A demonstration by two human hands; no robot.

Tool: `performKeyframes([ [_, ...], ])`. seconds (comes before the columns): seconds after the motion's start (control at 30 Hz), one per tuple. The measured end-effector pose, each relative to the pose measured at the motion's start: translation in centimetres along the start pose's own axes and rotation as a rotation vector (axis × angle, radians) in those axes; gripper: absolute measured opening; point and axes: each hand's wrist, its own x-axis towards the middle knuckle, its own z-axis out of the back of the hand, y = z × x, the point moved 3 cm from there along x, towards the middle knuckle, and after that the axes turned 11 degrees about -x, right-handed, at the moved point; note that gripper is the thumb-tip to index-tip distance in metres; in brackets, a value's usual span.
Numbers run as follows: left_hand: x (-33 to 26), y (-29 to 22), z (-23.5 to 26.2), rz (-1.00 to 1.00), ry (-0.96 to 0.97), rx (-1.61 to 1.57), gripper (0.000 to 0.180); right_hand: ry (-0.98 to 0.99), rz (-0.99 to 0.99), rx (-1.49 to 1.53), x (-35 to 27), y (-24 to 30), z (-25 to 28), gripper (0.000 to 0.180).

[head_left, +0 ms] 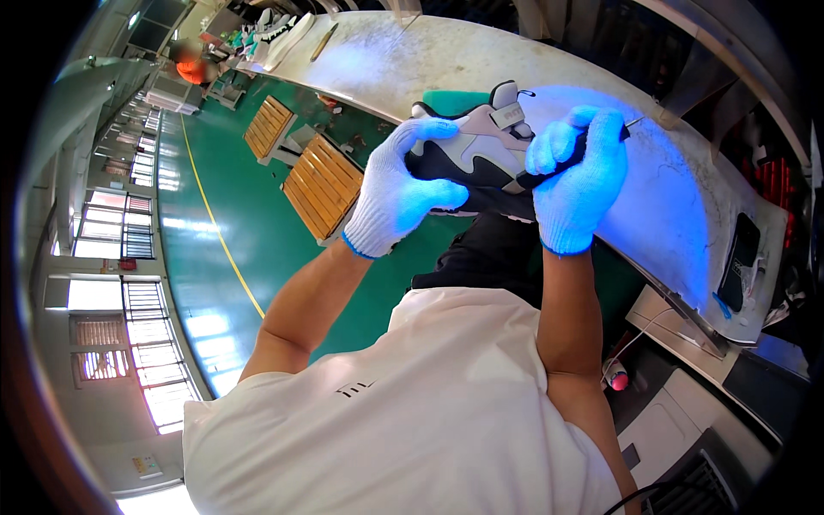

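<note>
My gloved left hand [402, 184] grips a grey, white and black sneaker [487, 156] by its left end, thumb below and fingers over the top. The shoe is held up at the near edge of the worktable, its side facing me. Closed in a fist at the sneaker's right end, my gloved right hand [584, 172] holds a slim tool with a dark handle [625, 133]. A thin metal tip juts out beyond the fist on the right. The dark lower end of the tool comes close to the sneaker; whether it touches cannot be told.
The long pale worktable [369, 64], partly lit blue, curves across the top. On it lie a teal pad [451, 102] behind the sneaker, a knife-like tool [324, 43], several shoes [275, 39] far left and a black phone [740, 249] at right. Slatted wooden platforms [322, 187] stand on the green floor.
</note>
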Motion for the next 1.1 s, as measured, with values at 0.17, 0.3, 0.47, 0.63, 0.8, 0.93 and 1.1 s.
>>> performKeyframes([
  [0.17, -0.5, 0.5, 0.4, 0.0, 0.013, 0.105, 0.074, 0.352, -0.153, 0.077, 1.0, -0.5, 0.0, 0.038],
  [0.3, 0.4, 1.7, 1.4, -0.136, 0.069, 0.231, 0.094, 0.11, -0.148, -0.068, 0.4, -0.6, -0.8, 0.036],
  [0.47, 1.2, 0.6, 0.6, -0.123, 0.143, 0.403, 0.12, 0.022, -0.063, -0.139, -0.2, -0.5, -1.2, 0.034],
  [0.63, 1.8, 0.9, 0.3, -0.149, 0.114, 0.491, 0.119, -0.07, -0.08, -0.21, -0.5, -0.4, -2.0, 0.032],
  [0.8, 2.6, 0.8, -0.6, -0.193, 0.079, 0.553, 0.125, -0.112, 0.004, -0.144, -0.6, -0.1, -1.5, 0.029],
  [0.93, 3.7, 2.9, -1.1, -0.272, 0.095, 0.321, 0.123, -0.033, 0.319, -0.099, -2.3, 6.5, 2.5, 0.019],
  [1.1, 5.6, 4.1, -3.7, -0.271, 0.199, 0.262, 0.132, 0.253, 0.159, -1.905, -2.0, 12.0, 2.1, 0.071],
])
